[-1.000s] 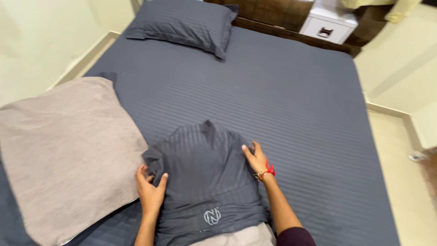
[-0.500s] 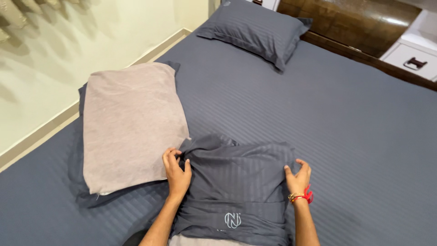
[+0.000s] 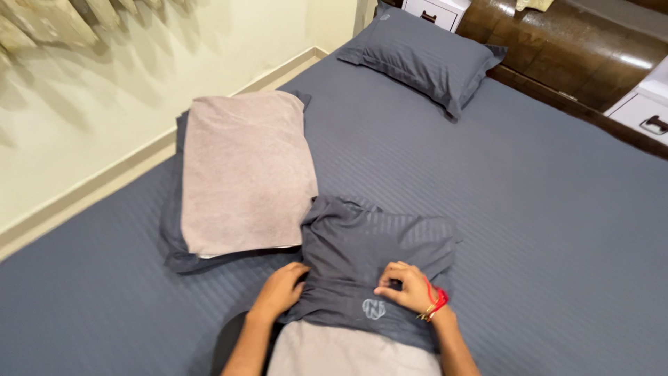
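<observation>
Slate-grey striped pillowcase [image 3: 376,244] sits half-drawn over the beige pillow [image 3: 348,351]. Our left hand [image 3: 282,289] clutches its hem edge, our right hand [image 3: 407,285] pinches the hem just beside, keeping the opening gathered.

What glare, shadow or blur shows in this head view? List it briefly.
Head view: bright glare streaks the glossy wooden headboard; soft leaf-like shadows fall on the cream wall; the left hand and right hand on the grey pillowcase look slightly soft; wide-angle distortion bends the bed's edges.
</observation>
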